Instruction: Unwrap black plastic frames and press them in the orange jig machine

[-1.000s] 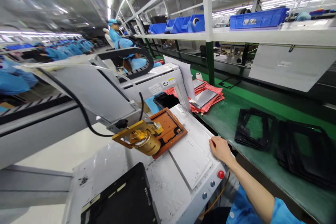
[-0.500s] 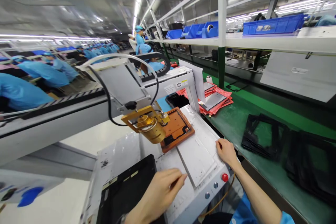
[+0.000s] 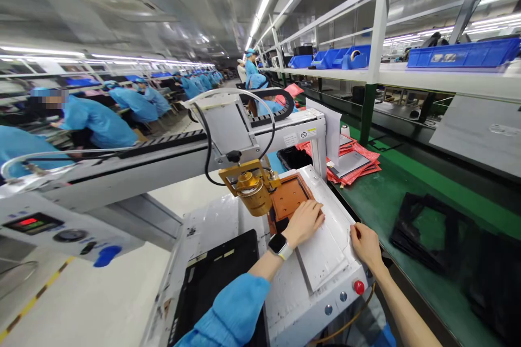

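My left hand (image 3: 304, 222), with a watch on its wrist, reaches over the near right corner of an orange-brown fixture plate (image 3: 290, 195). Its fingers are stretched forward; whether they press on the plate I cannot tell. My right hand (image 3: 366, 244) rests with curled fingers at the right edge of the white machine bed (image 3: 325, 260), and nothing shows in it. Just left of the fixture hangs a brass-coloured cylindrical head (image 3: 255, 198) on the machine's gantry. A black flat panel (image 3: 220, 282) lies on the bed, partly behind my left sleeve.
A red button (image 3: 359, 287) and two metal buttons sit on the machine's front. On the green bench (image 3: 378, 179) lie black frames (image 3: 423, 233) and red-wrapped sheets (image 3: 352, 165). A control box (image 3: 65, 233) stands left. Blue bins (image 3: 459, 57) fill a shelf; co-workers in blue sit beyond.
My left hand has moved forward from above the black panel to the fixture, its fingers straightening. My right hand stays at the bed's edge. The view has turned left.
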Motion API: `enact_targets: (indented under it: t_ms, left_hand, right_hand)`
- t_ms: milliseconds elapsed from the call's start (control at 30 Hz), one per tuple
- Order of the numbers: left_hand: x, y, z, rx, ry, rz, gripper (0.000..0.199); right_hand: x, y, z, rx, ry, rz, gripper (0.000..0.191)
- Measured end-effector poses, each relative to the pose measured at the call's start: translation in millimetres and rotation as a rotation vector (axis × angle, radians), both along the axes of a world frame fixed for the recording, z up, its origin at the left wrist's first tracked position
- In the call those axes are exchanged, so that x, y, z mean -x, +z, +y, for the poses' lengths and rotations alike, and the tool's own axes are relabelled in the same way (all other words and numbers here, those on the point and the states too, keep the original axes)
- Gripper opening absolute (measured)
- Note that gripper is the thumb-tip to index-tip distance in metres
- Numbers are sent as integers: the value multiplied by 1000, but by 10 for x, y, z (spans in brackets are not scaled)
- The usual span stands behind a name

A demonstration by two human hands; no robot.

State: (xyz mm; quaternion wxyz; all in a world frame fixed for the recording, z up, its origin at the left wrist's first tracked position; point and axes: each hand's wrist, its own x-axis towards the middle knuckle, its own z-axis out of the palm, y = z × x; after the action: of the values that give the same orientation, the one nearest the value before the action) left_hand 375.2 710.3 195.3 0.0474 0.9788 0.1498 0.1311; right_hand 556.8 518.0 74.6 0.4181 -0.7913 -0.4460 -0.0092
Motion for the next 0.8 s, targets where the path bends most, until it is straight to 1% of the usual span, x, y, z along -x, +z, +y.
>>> enact_targets:
  t_ms: [133, 233, 300, 367, 400, 467, 533, 567, 600, 633, 700, 733, 767, 800]
  left_hand:
    - [-105, -124, 99, -52, 17, 18, 37]
    - [-144, -185, 79, -73, -13, 44, 34]
    - [-179, -179, -4, -78, -53, 57, 28]
    - [-215, -103, -133, -80, -97, 67, 22]
    - [-226, -30, -202, -79, -117, 71, 20]
    - [-211, 190, -321, -69, -141, 73, 19]
    - [-128, 493, -388, -46, -134, 67, 26]
    - [-63, 661, -403, -30, -113, 58, 31]
    - [13, 830, -410, -12, -85, 46, 37]
    - [95, 991, -416, 10, -46, 29, 43]
    - [247, 1258, -437, 63, 34, -5, 52]
    - [309, 1353, -458, 92, 65, -18, 55]
    - [358, 1421, -485, 120, 85, -25, 56]
    - [394, 1462, -515, 148, 96, -28, 56]
  right_hand:
    - [-32, 25, 11, -18, -27, 31, 51]
    - [-56, 37, 28, -33, -44, 60, 52]
    - [-75, 54, 39, -44, -48, 72, 52]
    - [-104, 95, 41, -54, -44, 78, 52]
    - [-119, 131, 35, -58, -39, 80, 52]
    - [-128, 243, -2, -66, -14, 80, 52]
    - [-61, 410, -77, -77, 30, 72, 49]
    - [17, 510, -128, -84, 75, 58, 45]
    - [125, 614, -186, -84, 154, 25, 40]
    - [259, 718, -249, -73, 264, -30, 33]
    - [570, 902, -374, 4, 533, -200, 21]
    - [720, 972, -427, 69, 655, -301, 21]
    - [851, 1025, -466, 145, 743, -397, 21]
    - [952, 1061, -488, 222, 790, -470, 20]
